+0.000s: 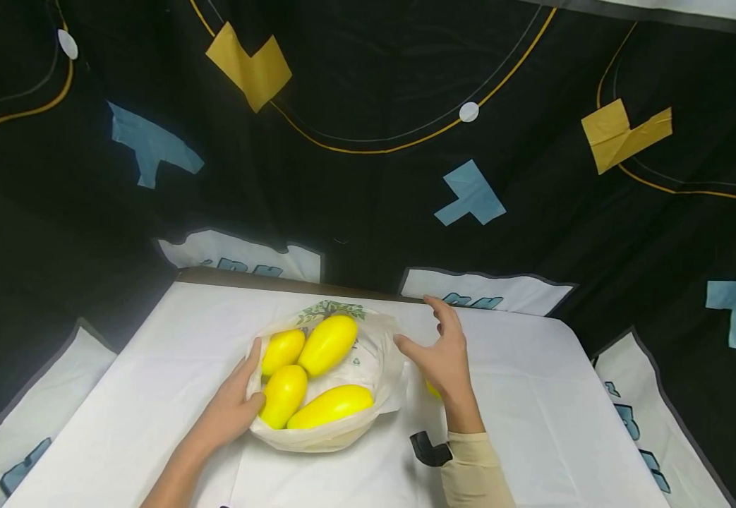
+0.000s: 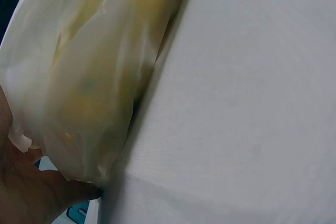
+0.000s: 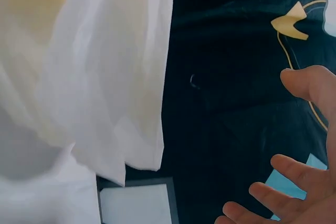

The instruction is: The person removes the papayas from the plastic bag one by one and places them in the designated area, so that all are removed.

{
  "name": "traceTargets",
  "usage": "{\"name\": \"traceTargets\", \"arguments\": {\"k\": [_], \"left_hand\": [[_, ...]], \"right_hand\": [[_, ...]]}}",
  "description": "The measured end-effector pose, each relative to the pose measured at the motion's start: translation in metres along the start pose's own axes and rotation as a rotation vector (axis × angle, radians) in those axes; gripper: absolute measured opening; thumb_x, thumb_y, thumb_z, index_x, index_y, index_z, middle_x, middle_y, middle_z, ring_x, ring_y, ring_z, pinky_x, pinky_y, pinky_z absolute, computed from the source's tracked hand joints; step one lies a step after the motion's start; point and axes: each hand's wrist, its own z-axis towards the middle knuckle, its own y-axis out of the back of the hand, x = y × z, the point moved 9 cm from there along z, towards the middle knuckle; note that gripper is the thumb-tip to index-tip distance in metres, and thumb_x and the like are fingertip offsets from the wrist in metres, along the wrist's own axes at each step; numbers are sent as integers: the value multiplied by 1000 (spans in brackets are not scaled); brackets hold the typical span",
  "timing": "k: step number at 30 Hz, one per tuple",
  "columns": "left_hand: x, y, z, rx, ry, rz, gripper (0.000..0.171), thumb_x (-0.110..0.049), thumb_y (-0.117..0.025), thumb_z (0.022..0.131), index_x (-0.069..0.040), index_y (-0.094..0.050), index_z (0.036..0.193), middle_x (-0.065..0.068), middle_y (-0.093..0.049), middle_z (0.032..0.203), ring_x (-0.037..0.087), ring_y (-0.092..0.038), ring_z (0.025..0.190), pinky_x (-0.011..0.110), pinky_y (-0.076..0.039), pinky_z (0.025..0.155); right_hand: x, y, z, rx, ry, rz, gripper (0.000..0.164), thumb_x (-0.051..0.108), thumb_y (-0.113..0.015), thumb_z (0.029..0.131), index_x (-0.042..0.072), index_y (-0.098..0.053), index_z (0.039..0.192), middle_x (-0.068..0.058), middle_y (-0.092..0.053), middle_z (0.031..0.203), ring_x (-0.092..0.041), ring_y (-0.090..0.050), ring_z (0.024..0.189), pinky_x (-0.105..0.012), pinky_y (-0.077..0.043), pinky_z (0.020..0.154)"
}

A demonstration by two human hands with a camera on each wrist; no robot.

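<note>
A thin whitish plastic bag [image 1: 326,439] with a green tree print stands wide-mouthed on the white table. Inside it lie several smooth yellow fruits that look like mangoes [image 1: 329,346]. My left hand [image 1: 231,406] rests along the bag's left side, fingers fairly straight; in the left wrist view its thumb [image 2: 79,191] stretches beside the bag's lower edge. My right hand [image 1: 439,353] is apart from the bag on its right, fingers spread and bent, nothing in its grasp. Beyond the right wrist, a piece of another yellow thing [image 1: 432,389] shows, mostly hidden.
The white-covered table [image 1: 533,423] reaches out on both sides of the bag. Behind it hangs a black cloth [image 1: 368,197] with yellow and blue patches. A black curved piece [image 1: 430,449] sits at the right sleeve.
</note>
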Motion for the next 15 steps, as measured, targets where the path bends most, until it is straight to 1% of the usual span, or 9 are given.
{"name": "traceTargets", "arguments": {"k": [4, 7, 11, 15], "left_hand": [[1, 0, -1, 6, 17, -7, 91, -3, -53, 88, -28, 0, 157, 15, -9, 162, 40, -9, 146, 61, -12, 114], [1, -1, -1, 6, 24, -8, 91, -2, -53, 88, -29, 0, 157, 14, -9, 162, 40, -9, 146, 61, -12, 115], [1, -2, -1, 10, 30, -8, 91, -2, -53, 88, -29, 1, 157, 14, -9, 162, 39, -9, 146, 60, -12, 115], [0, -1, -1, 5, 18, -6, 92, -2, -53, 87, -28, 1, 157, 15, -9, 162, 40, -10, 146, 60, -12, 115]], "right_hand": [[6, -11, 3, 27, 19, 10, 73, 32, -81, 72, 26, -51, 139, 7, -42, 146, -17, -37, 133, -43, -36, 109], [8, -20, 4, 47, 17, 30, 72, 29, -81, 72, 24, -53, 138, 7, -43, 145, -16, -36, 134, -44, -36, 109], [11, -32, 4, 74, -9, 38, 72, 29, -81, 71, 24, -53, 137, 8, -45, 142, -20, -41, 129, -45, -39, 107], [18, -44, 6, 97, -14, 43, 72, 29, -82, 70, 26, -54, 136, 4, -47, 142, -27, -45, 127, -46, -41, 106]]}}
